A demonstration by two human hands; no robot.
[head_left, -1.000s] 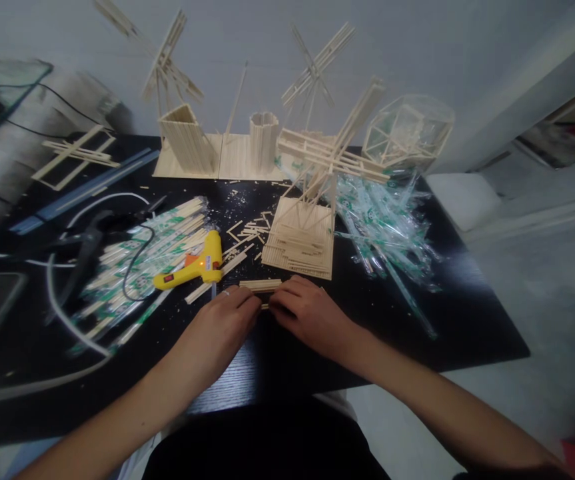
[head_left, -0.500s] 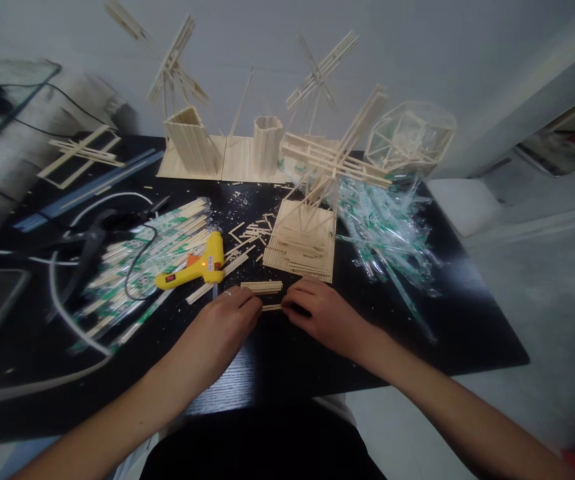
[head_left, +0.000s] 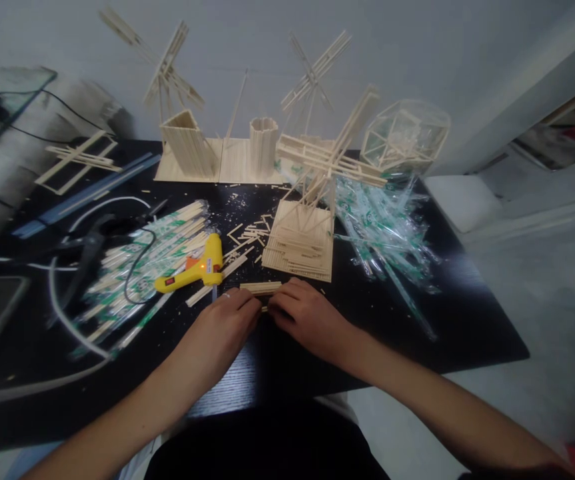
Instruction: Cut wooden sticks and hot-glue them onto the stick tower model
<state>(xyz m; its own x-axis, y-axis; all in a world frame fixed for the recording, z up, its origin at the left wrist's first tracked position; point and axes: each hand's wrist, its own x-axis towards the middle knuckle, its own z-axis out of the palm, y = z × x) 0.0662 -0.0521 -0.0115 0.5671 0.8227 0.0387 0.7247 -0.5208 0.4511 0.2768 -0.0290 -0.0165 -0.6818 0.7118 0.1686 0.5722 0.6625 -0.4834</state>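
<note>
My left hand (head_left: 232,320) and my right hand (head_left: 304,317) are close together over the front of the black table. Their fingers are closed on a short thin wooden stick (head_left: 264,309), of which only a small piece shows in the gap between the hands. Just beyond the fingertips lies a small row of short wooden sticks (head_left: 260,288), partly covered by both hands. A yellow glue gun (head_left: 194,270) with a lit orange light rests to the left of my left hand. Behind my right hand stands a stick windmill model (head_left: 300,243) on a square base.
Plastic-wrapped sticks (head_left: 152,260) lie at left under a black cable and a white cord. Cut stick scraps (head_left: 247,235) are scattered mid-table. Crumpled clear wrappers (head_left: 387,227) spread at right. Stick towers (head_left: 263,148) and a faceted frame (head_left: 407,137) stand at the back.
My right hand has moved left toward my left hand, so less of the stick between them shows. The left hand stays nearly in place. The view has shifted slightly.
</note>
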